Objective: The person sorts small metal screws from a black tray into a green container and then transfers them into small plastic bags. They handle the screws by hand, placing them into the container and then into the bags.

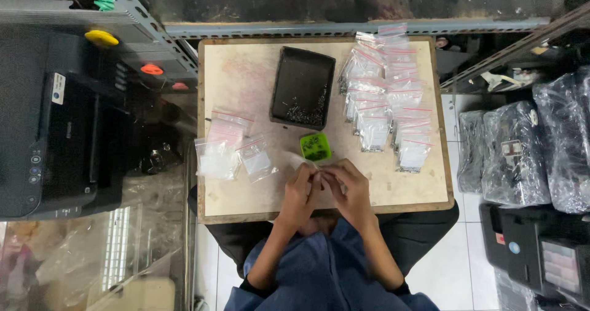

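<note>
Both hands, left hand [301,188] and right hand [345,185], are pinched on one small clear bag [301,161] near the surface's [246,77] front edge; its mouth is best held level while sealed.

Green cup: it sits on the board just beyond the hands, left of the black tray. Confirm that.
Not quite. The head view shows the green cup on the board just beyond the left hand and right hand, but in front of the black tray, near its right corner, not left of it.
</note>
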